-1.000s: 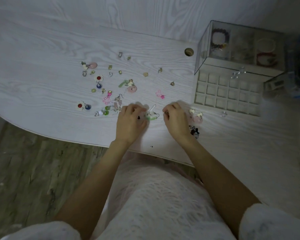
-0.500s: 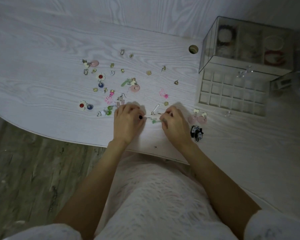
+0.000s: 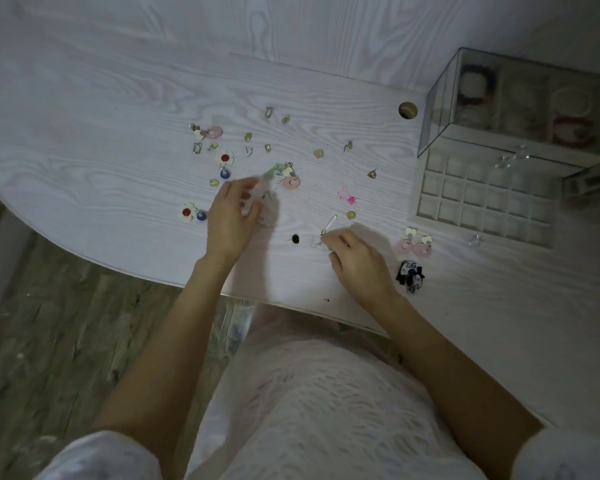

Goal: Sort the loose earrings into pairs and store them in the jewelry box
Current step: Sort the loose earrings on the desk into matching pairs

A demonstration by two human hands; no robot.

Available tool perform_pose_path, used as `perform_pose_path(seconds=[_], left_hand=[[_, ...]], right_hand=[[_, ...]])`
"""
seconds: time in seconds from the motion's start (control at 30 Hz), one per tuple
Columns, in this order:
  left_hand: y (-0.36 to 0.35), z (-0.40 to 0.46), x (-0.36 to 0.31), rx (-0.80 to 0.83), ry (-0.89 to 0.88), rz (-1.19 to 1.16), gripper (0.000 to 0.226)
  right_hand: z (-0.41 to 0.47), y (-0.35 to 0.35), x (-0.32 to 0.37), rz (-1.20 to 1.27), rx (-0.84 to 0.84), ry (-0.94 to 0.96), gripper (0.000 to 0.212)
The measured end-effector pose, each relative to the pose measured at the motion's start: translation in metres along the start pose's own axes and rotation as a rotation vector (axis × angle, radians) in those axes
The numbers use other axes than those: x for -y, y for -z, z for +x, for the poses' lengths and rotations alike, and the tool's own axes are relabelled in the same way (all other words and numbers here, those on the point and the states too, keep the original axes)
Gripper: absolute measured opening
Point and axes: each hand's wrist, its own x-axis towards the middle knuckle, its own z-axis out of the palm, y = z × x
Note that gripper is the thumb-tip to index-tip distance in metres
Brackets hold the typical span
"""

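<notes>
Hands first, nearest: right hand (image 3: 359, 263) lies low on the surface (image 3: 84, 140), fingertips pinched on a small green earring (image 3: 327, 247) w/ a thin wire hook. Left hand (image 3: 232, 216) is reaching into the loose earrings (image 3: 257, 157); blurred, so whether anything is held can't be told. A tiny black stud (image 3: 295, 238) is seen btwn the hands.

Handling, as judged: pieces are v. light, small, stiff but easily bent at hooks/posts; glossy discs likely slippery. Best taken by fingertip pinch on the body or bead, not the wire.

Right of the right hand, a black bow pair (image 3: 411, 276) and a pink disc pair (image 3: 415, 244) are laid together, apparently sorted. Farther, the jewelry box (image 3: 440, 109) stands at the surface's far right, its gridded tray (image 3: 484, 195) pulled out; cells appear unfilled.
</notes>
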Motion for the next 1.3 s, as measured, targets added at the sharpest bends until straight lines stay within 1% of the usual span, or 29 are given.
perform_pose_path(seconds=[0.07, 0.2, 0.27, 0.3, 0.37, 0.47, 0.53, 0.6, 0.67, 0.77, 0.87, 0.97, 1.13, 1.2, 1.3], left_hand=[[-0.007, 0.022, -0.006, 0.049, -0.026, 0.064, 0.037], [-0.025, 0.06, -0.013, 0.143, -0.072, 0.168, 0.044], [-0.031, 0.069, -0.012, 0.189, -0.071, 0.22, 0.042], [-0.032, 0.073, -0.011, 0.203, -0.075, 0.228, 0.038], [-0.033, 0.076, -0.006, 0.195, -0.087, 0.231, 0.03], [-0.031, 0.083, 0.0, 0.15, -0.076, 0.257, 0.027], [-0.026, 0.081, 0.0, 0.111, -0.02, 0.18, 0.023], [-0.019, 0.072, -0.006, 0.063, 0.014, 0.076, 0.019], [-0.013, 0.052, -0.016, 0.039, -0.042, -0.036, 0.014], [-0.013, 0.009, -0.031, 0.111, -0.137, -0.134, 0.012], [-0.028, -0.035, -0.036, 0.243, -0.248, -0.081, 0.014], [-0.042, -0.065, -0.037, 0.315, -0.252, -0.047, 0.017], [-0.054, -0.089, -0.039, 0.304, -0.229, 0.022, 0.024], [-0.057, -0.095, -0.04, 0.291, -0.214, 0.047, 0.028], [-0.062, -0.105, -0.044, 0.286, -0.196, 0.065, 0.025]], right_hand=[[0.001, -0.001, 0.002, -0.019, 0.014, 0.005, 0.031], [0.004, 0.001, 0.002, -0.008, 0.022, -0.017, 0.013], [0.002, 0.001, -0.001, 0.007, 0.005, -0.037, 0.006], [0.001, 0.001, -0.003, 0.014, -0.007, -0.048, 0.005], [-0.001, 0.001, -0.005, 0.033, -0.021, -0.054, 0.005], [-0.001, 0.001, -0.006, 0.057, -0.026, -0.089, 0.006], [0.0, 0.0, -0.005, 0.063, -0.031, -0.101, 0.007], [0.0, -0.001, -0.005, 0.068, -0.035, -0.107, 0.008], [-0.001, -0.001, -0.004, 0.067, -0.039, -0.109, 0.008], [-0.007, 0.0, -0.005, 0.057, -0.059, -0.11, 0.008], [-0.014, 0.0, -0.007, 0.048, -0.065, -0.117, 0.007], [-0.028, 0.003, -0.012, 0.054, -0.058, -0.128, 0.008], [-0.063, 0.004, -0.018, 0.07, -0.044, -0.065, 0.004], [-0.077, 0.004, -0.021, 0.108, -0.065, -0.074, 0.001], [-0.089, 0.005, -0.023, 0.157, -0.119, -0.101, 0.006]])
